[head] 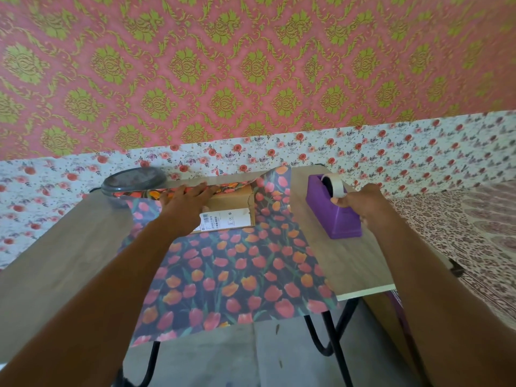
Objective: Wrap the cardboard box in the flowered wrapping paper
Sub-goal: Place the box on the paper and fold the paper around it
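The cardboard box [233, 212], with a white barcode label, lies on the dark wrapping paper printed with tulips [237, 275] on the table. The paper's far edge is folded up over the box's far side. My left hand [185, 195] lies flat with straight fingers on that folded edge, pressing it onto the box. To the right, my right hand [361, 201] pinches the tape end at the purple tape dispenser [332, 212], which carries a white tape roll [333, 184].
A round grey lidded container [132, 181] stands at the table's far left, touching the folded paper. The wooden table [55, 247] has black legs; its right front edge ends near the dispenser. The paper overhangs the near edge. A patterned bedspread [460, 233] lies to the right.
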`<state>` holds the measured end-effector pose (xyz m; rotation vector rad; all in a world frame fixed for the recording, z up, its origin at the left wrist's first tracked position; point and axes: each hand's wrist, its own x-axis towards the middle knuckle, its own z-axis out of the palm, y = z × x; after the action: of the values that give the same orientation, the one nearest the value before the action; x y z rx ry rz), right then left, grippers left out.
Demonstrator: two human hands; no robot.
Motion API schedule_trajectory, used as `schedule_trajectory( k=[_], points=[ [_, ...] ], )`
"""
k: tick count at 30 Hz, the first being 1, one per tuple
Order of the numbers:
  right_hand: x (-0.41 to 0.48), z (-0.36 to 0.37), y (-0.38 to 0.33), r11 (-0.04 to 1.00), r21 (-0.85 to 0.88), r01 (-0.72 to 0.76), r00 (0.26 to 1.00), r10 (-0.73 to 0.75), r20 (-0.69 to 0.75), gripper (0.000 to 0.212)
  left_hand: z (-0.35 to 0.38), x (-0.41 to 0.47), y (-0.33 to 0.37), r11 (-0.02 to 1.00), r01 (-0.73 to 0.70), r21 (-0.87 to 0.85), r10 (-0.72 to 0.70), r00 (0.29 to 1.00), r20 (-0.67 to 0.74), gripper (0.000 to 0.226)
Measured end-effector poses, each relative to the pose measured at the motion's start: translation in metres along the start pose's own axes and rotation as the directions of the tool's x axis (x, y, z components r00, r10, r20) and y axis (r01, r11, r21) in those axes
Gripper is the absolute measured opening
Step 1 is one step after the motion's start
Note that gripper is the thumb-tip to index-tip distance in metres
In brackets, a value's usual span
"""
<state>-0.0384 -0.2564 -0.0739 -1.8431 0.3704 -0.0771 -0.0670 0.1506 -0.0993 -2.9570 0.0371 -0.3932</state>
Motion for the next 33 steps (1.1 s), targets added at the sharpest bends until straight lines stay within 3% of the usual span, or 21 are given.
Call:
schedule_trajectory(
  k=[5,12,15,17,19,21,24,28,33],
  points=[
    [-0.006,0.007,0.006,0.988,-0.073,0.133,0.979,-0.142,-0.145,0.037,-0.002,-0.002,0.002,1.0,0.007,-0.004,-0.007,1.0,-0.018,0.075],
    [-0.019,0.017,0.02,0.952,-0.164,0.259,0.89,-0.301,-0.344,0.053,0.001,-0.001,0.0,1.0,0.0,-0.028,-0.001,1.0,-0.011,0.073],
    [-0.032,0.017,0.026,0.975,-0.047,0.218,0.886,-0.218,-0.41,0.055,-0.001,-0.002,0.001,1.0,0.007,-0.024,-0.007,1.0,-0.014,0.075],
    [-0.036,0.011,0.03,0.966,0.205,0.16,0.907,-0.061,-0.416,0.046,-0.001,-0.003,0.002,1.0,0.007,-0.023,-0.007,1.0,-0.019,0.075],
    [-0.037,0.008,0.038,0.889,0.447,0.096,0.935,0.073,-0.347,0.034,-0.001,-0.003,0.002,1.0,0.009,-0.023,-0.009,1.0,-0.023,0.076],
    [-0.04,0.011,0.051,0.842,0.538,0.035,0.954,0.131,-0.268,0.018,-0.002,-0.004,0.003,1.0,0.008,-0.014,-0.008,1.0,-0.017,0.076],
    [-0.041,0.019,0.067,0.812,0.584,-0.009,0.958,0.174,-0.228,0.02,-0.004,-0.003,0.002,1.0,-0.002,-0.023,0.002,1.0,-0.005,0.075],
    [-0.045,0.028,0.076,0.939,0.342,-0.028,0.894,0.176,-0.411,0.04,-0.005,-0.003,0.003,1.0,0.015,-0.017,-0.015,1.0,0.025,0.071],
    [-0.063,0.036,0.085,0.911,0.377,0.17,0.917,-0.006,-0.398,0.01,-0.003,-0.003,0.003,1.0,0.009,-0.029,-0.009,1.0,0.013,0.071]
  ],
)
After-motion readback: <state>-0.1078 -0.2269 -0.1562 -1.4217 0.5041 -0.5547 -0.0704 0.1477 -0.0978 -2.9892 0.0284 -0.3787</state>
